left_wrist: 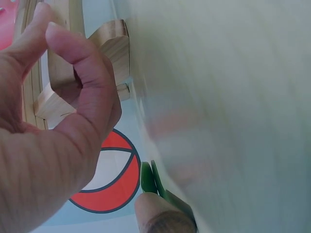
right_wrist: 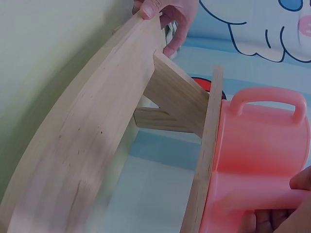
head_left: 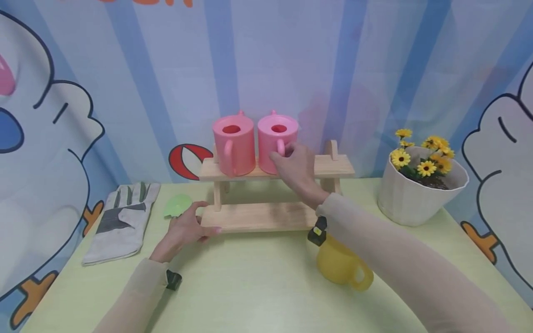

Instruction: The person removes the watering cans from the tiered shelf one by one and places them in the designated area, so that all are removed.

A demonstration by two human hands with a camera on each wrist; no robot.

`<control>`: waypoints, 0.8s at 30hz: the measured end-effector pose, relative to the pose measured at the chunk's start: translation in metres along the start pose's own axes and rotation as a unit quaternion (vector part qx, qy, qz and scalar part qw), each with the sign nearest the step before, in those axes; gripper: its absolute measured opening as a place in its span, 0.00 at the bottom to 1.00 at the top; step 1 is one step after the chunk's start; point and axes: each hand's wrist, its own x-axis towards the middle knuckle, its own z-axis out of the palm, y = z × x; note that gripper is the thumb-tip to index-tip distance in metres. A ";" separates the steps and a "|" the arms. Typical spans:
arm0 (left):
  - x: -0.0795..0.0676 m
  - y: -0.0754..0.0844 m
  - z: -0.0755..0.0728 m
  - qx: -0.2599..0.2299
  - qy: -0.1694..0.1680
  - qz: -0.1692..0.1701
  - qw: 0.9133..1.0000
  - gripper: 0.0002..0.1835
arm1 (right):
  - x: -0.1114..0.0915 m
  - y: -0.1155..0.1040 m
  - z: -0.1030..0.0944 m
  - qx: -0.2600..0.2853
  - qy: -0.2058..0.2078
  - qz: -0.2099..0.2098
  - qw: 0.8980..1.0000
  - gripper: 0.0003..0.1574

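Head view: yellow pot [head_left: 339, 263] on the table [head_left: 250, 286], unshelved; left hand [head_left: 187, 226] curled round the end of the lower board [head_left: 262, 217]; right hand [head_left: 297, 169] pinching the handle [head_left: 281, 147] of right pink pot [head_left: 267, 148], apparently placed alongside left pink pot [head_left: 244, 148] on the upper board [head_left: 335, 167].

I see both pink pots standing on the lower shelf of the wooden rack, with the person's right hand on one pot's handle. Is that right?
Not quite: the pink pots stand on the upper shelf of the wooden rack, as the head view shows. The person's right hand is indeed on one pot's handle.
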 end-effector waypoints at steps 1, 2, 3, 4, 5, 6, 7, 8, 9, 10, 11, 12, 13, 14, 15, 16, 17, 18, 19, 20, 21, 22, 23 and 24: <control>0.000 0.000 0.000 0.000 -0.001 0.003 1.000 0.54 | 0.000 0.000 0.000 0.002 0.001 0.001 1.000 0.15; 0.000 0.000 0.000 -0.001 -0.001 0.004 1.000 0.54 | 0.001 0.000 0.001 0.003 0.002 0.002 1.000 0.14; 0.000 0.000 0.000 -0.003 -0.002 0.004 1.000 0.54 | 0.001 0.000 0.001 0.005 0.002 0.004 1.000 0.13; -0.001 0.000 0.000 -0.006 -0.003 0.005 1.000 0.54 | 0.002 0.000 0.002 0.008 0.002 0.006 1.000 0.13; -0.001 -0.001 0.000 -0.007 -0.003 0.004 1.000 0.54 | 0.002 0.001 0.002 0.010 0.003 0.007 1.000 0.12; -0.001 -0.001 0.000 -0.007 -0.003 0.006 1.000 0.54 | 0.003 0.001 0.003 0.012 0.005 0.009 1.000 0.12; -0.001 -0.001 0.000 -0.009 -0.004 0.007 1.000 0.55 | 0.004 0.002 0.003 0.015 0.006 0.010 1.000 0.12; -0.001 0.000 0.000 -0.011 -0.002 0.007 1.000 0.54 | 0.004 0.003 0.003 0.018 0.007 0.012 1.000 0.11; -0.002 0.000 0.000 -0.012 -0.001 0.009 1.000 0.55 | 0.005 0.003 0.004 0.021 0.007 0.015 1.000 0.11; -0.002 0.000 0.000 -0.013 -0.001 0.010 1.000 0.55 | 0.006 0.004 0.004 0.025 0.008 0.017 0.999 0.11; -0.002 0.000 0.001 -0.014 0.000 0.012 1.000 0.55 | 0.006 0.004 0.004 0.030 0.008 0.020 0.999 0.11; -0.002 0.000 0.001 -0.015 0.000 0.013 1.000 0.55 | 0.007 0.005 0.005 0.034 0.007 0.022 0.999 0.12; -0.002 0.000 0.001 -0.016 0.001 0.013 1.000 0.55 | 0.007 0.005 0.005 0.038 0.006 0.024 0.999 0.12; -0.003 0.000 0.001 -0.017 0.001 0.013 1.000 0.56 | 0.007 0.005 0.005 0.043 0.005 0.027 0.999 0.12; -0.002 0.000 0.001 -0.017 0.001 0.013 1.000 0.56 | 0.008 0.005 0.006 0.047 0.002 0.030 0.998 0.13; -0.002 0.000 0.001 -0.017 0.002 0.012 1.000 0.56 | 0.008 0.005 0.006 0.053 0.000 0.033 0.998 0.14; -0.002 0.001 0.001 -0.016 0.002 0.011 1.000 0.56 | 0.008 0.005 0.006 0.057 -0.001 0.036 0.998 0.15; -0.002 0.001 0.001 -0.015 0.003 0.009 1.000 0.56 | 0.009 0.004 0.006 0.061 -0.003 0.040 0.997 0.15; -0.002 0.001 0.001 -0.013 0.004 0.007 1.000 0.56 | 0.009 0.004 0.006 0.066 -0.004 0.044 0.997 0.16; -0.002 0.000 0.001 -0.012 0.004 0.005 1.000 0.56 | 0.009 0.004 0.006 0.071 -0.006 0.048 0.996 0.17; -0.001 0.000 0.001 -0.011 0.004 0.003 1.000 0.56 | 0.010 0.004 0.006 0.076 -0.006 0.052 0.996 0.17; -0.001 0.000 0.001 -0.011 0.004 0.002 1.000 0.56 | 0.010 0.004 0.006 0.080 -0.006 0.055 0.995 0.17; -0.001 0.000 0.001 -0.011 0.004 0.001 1.000 0.56 | 0.010 0.004 0.006 0.084 -0.007 0.059 0.995 0.17; 0.000 0.000 0.001 -0.010 0.004 0.000 1.000 0.56 | 0.011 0.004 0.006 0.087 -0.007 0.063 0.994 0.17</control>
